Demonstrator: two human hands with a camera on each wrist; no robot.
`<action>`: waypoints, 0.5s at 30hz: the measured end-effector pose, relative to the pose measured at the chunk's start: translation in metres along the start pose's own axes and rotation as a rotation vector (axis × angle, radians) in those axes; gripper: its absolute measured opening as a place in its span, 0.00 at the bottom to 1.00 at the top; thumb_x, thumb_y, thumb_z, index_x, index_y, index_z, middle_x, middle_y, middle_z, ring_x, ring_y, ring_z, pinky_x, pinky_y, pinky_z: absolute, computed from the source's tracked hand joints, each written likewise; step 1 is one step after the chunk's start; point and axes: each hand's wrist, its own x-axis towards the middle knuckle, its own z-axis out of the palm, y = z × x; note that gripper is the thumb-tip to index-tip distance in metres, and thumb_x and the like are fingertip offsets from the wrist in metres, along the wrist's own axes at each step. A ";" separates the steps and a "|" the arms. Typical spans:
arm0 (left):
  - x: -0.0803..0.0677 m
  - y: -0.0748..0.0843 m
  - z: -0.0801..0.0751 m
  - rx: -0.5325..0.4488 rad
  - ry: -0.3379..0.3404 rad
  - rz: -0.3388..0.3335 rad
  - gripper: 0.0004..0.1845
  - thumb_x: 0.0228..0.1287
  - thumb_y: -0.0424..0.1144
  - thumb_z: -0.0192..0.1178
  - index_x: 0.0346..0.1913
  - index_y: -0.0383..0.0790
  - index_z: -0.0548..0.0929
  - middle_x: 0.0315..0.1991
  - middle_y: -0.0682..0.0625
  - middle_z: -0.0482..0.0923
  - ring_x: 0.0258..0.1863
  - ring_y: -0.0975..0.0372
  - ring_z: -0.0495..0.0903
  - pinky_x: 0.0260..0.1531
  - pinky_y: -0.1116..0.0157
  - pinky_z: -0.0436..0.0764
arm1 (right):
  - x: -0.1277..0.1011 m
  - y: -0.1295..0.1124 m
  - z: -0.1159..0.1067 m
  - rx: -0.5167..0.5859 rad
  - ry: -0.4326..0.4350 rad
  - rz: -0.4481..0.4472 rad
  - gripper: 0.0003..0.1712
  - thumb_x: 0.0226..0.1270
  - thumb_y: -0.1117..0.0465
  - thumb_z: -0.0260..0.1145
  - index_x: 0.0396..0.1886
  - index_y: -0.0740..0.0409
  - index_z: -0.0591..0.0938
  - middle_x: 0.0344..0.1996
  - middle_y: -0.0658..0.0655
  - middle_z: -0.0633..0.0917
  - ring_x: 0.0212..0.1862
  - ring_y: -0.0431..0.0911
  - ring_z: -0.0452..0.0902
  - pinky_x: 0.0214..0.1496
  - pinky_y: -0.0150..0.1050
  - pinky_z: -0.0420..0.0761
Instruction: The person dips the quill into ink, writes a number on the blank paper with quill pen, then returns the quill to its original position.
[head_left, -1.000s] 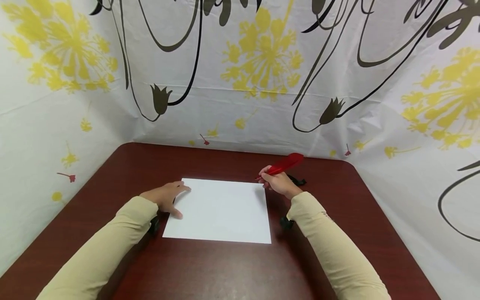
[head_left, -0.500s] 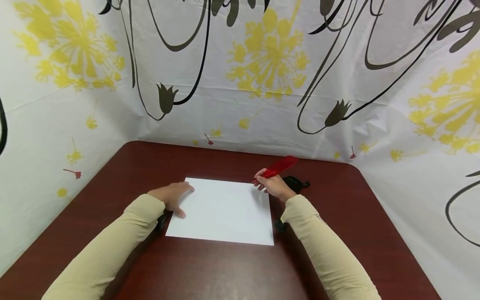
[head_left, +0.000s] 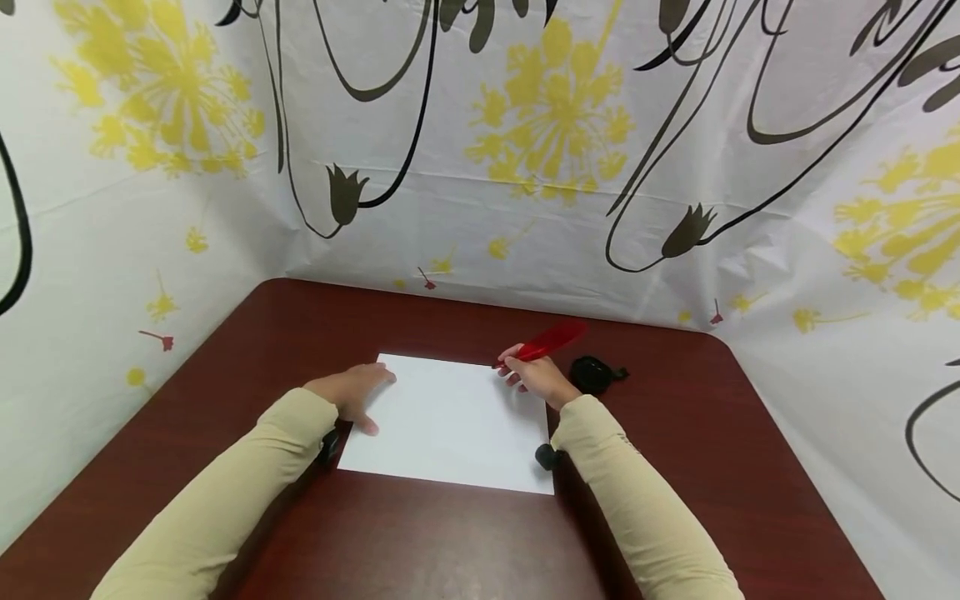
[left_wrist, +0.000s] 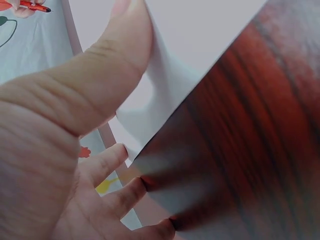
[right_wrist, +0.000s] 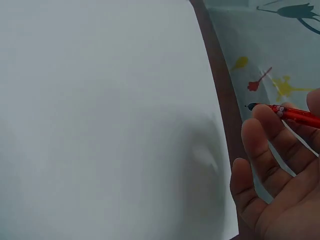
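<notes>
A blank white sheet of paper (head_left: 457, 425) lies on the dark red-brown table. My left hand (head_left: 350, 392) rests at its left edge with fingers spread. In the left wrist view the thumb (left_wrist: 115, 65) lies over the sheet, while other fingertips touch down around its far corner and the wood. Above the sheet's far right corner, my right hand (head_left: 536, 377) pinches a red feather pen (head_left: 551, 340). The right wrist view shows its red barrel (right_wrist: 297, 116) and dark tip, held off the paper, with the lower fingers loosely bent.
Behind the right hand a round black object (head_left: 591, 375) with a short strap-like end lies on the table (head_left: 420, 533). A white cloth (head_left: 450, 225) printed with yellow and dark flowers hangs along the back and sides.
My right hand with the feather pen has moved left, in over the sheet's far right corner, uncovering the black object. The left hand keeps its place on the paper. The head view has turned slightly left.
</notes>
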 end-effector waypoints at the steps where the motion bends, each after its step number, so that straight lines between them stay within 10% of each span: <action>1: 0.000 0.001 0.000 0.005 -0.001 -0.001 0.48 0.45 0.44 0.78 0.67 0.31 0.64 0.69 0.32 0.59 0.69 0.40 0.56 0.65 0.45 0.58 | 0.000 0.000 0.001 0.005 0.001 0.000 0.12 0.75 0.59 0.54 0.50 0.60 0.78 0.40 0.61 0.85 0.40 0.53 0.81 0.41 0.46 0.78; 15: 0.002 0.002 -0.003 -0.004 -0.007 0.015 0.47 0.45 0.40 0.78 0.66 0.28 0.64 0.68 0.30 0.59 0.68 0.39 0.56 0.65 0.45 0.58 | 0.009 -0.005 0.022 0.042 0.000 0.005 0.07 0.73 0.60 0.57 0.44 0.59 0.77 0.33 0.60 0.82 0.33 0.49 0.78 0.33 0.40 0.76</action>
